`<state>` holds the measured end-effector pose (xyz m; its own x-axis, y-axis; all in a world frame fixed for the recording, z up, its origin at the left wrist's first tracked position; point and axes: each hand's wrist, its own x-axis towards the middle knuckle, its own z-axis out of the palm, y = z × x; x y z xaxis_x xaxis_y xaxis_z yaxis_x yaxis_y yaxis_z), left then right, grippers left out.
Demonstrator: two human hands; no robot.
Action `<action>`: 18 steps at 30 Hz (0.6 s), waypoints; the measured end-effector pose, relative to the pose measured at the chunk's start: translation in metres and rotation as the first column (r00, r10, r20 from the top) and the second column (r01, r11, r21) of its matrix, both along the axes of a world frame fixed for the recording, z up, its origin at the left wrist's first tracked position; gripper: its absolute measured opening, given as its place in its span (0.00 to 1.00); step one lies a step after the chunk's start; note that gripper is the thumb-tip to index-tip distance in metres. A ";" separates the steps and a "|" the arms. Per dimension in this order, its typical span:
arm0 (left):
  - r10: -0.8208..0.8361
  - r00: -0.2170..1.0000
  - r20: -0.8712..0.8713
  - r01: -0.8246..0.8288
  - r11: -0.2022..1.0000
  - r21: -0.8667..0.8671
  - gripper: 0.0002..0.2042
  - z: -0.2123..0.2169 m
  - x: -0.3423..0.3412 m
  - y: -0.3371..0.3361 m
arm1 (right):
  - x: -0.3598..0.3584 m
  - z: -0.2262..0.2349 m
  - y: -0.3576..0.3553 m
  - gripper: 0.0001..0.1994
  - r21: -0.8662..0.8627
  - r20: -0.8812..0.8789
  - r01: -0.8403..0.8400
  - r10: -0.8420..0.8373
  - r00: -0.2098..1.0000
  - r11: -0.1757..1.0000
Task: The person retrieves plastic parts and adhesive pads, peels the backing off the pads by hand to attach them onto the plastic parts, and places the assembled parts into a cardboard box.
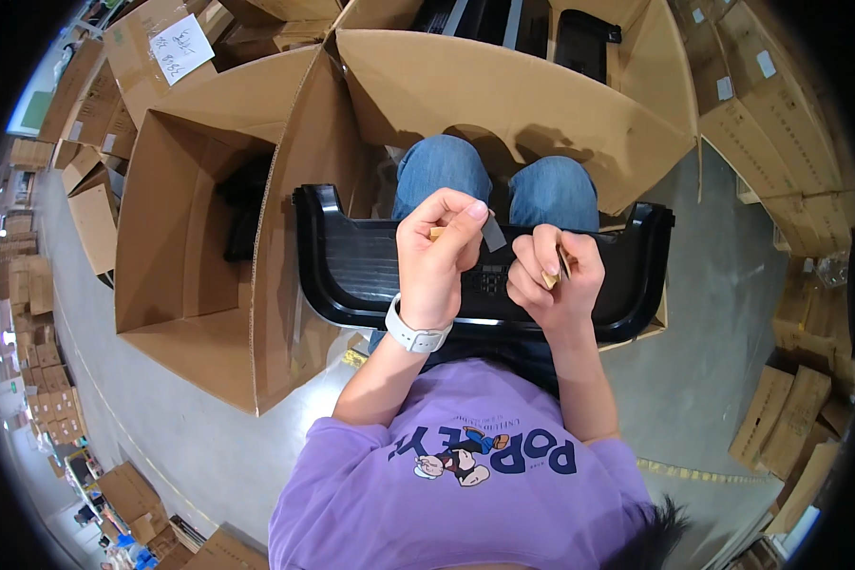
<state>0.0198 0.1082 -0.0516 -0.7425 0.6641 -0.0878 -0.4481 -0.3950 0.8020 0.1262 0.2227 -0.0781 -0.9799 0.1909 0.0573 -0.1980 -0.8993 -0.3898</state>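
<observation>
A black plastic tray-like part lies across my lap, on my blue jeans. Above its middle, my left hand, with a white watch on the wrist, pinches a small grey strip between thumb and forefinger; a bit of tan material shows behind the fingers. Just to its right, my right hand is curled around a small tan piece. The two hands nearly touch. A small dark raised patch on the tray shows between them.
A large open cardboard box stands at my left with dark parts inside. Another open box with black parts is in front of my knees. Stacked cartons line the right side; more cartons lie far left on the grey floor.
</observation>
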 end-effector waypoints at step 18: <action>0.062 0.998 0.009 -0.060 0.994 -0.086 0.06 -0.004 0.012 0.013 | -0.015 0.022 -0.020 0.04 0.648 0.266 0.267 -0.541 0.798 0.713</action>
